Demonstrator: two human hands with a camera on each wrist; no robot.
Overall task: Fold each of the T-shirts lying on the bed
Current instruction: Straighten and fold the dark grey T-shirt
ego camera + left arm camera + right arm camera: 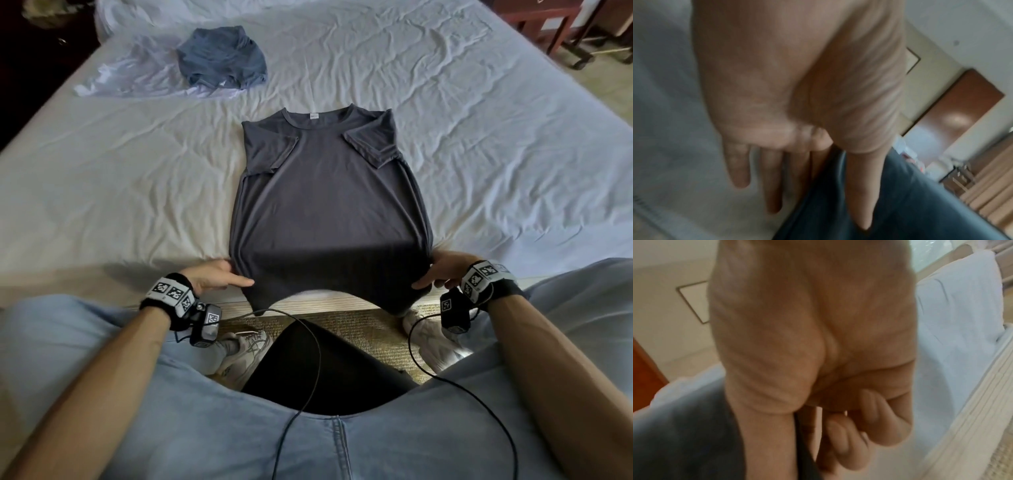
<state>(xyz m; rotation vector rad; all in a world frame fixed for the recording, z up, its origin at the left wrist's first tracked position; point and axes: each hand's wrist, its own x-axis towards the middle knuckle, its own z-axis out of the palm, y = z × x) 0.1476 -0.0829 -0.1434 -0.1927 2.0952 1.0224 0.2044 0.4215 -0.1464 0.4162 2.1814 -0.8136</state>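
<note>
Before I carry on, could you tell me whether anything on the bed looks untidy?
Yes: the blue garment near the far left corner lies bunched in a heap. The grey T-shirt is flat, sleeves folded in.

left hand [214,274]: forearm reaching forward, thumb extended on top of dark grey T-shirt [325,205] hem corner, fingers [774,181] straight beneath, pinching | right hand [442,269]: forearm reaching forward, thumb over opposite hem corner, outer fingers [871,412] curled, pinching | both wrists: banded, level with each other
</note>
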